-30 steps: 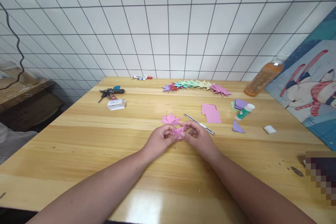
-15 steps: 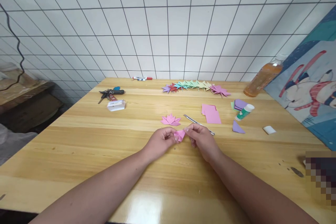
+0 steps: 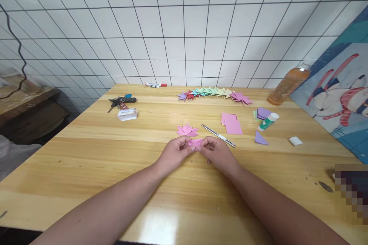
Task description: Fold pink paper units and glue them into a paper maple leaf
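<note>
A small piece of folded pink paper [image 3: 195, 143] is pinched between both hands, low over the middle of the table. My left hand [image 3: 176, 152] grips its left side with thumb and fingers. On its right side my right hand [image 3: 217, 152] is closed, the thumb near the lower edge; the fingertips hide part of the paper. Just beyond the hands lies a pink pointed paper fan [image 3: 186, 130]. A utility knife [image 3: 218, 135] rests slantwise beyond my right hand, and pink paper squares [image 3: 232, 124] lie past it.
A colourful row of folded paper [image 3: 214, 92] lies near the tiled wall, with a marker [image 3: 155, 85] to its left. Keys [image 3: 122, 101] and a small white box [image 3: 127, 114] are at left. To the right are a glue stick [image 3: 268, 121], purple paper [image 3: 261, 138], an eraser-like white block [image 3: 295, 141] and a bottle [image 3: 289, 84].
My right hand has shifted slightly left, its thumb now closer to the left one. The pink paper has tilted and looks flatter and wider, and more of the knife shows.
</note>
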Action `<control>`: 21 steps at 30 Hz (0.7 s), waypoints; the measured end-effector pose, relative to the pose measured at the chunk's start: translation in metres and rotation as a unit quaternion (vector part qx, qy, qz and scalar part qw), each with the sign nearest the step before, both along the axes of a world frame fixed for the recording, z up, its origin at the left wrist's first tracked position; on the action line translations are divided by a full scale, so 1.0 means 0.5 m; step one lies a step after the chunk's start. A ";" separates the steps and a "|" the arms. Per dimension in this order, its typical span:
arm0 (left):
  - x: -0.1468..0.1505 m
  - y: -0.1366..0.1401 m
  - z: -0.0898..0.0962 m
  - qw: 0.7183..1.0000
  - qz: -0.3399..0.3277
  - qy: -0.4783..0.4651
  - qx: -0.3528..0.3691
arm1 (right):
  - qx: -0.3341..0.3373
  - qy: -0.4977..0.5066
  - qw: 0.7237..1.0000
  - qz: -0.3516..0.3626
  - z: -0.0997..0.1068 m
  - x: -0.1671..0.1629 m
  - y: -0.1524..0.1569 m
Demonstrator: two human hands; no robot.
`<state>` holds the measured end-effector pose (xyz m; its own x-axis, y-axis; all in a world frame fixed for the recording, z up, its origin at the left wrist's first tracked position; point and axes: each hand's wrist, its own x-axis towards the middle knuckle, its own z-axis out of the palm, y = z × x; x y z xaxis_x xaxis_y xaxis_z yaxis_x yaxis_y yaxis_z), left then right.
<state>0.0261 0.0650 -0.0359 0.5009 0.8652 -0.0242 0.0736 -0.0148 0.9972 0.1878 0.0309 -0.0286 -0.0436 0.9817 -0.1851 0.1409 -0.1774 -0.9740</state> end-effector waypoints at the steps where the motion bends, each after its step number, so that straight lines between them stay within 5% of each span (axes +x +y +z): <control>1: 0.000 0.000 0.000 1.000 0.001 0.004 0.001 | -0.002 0.008 1.000 0.000 0.001 0.002 0.001; 7: 0.000 -0.003 0.002 1.000 -0.012 0.020 0.015 | 0.015 0.034 0.999 0.021 0.010 0.005 0.001; 13: -0.004 -0.012 -0.012 0.990 -0.009 0.119 0.076 | 0.128 -0.032 0.991 -0.020 0.022 0.010 -0.003; 21: -0.008 -0.020 0.003 0.986 -0.054 0.109 0.112 | 0.066 -0.034 0.996 0.052 0.005 0.019 0.006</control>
<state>0.0222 0.0550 -0.0342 0.5946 0.8028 0.0438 0.2716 -0.2518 0.9289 0.1973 0.0340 -0.0261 -0.1386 0.9884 -0.0616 0.2179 -0.0302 -0.9755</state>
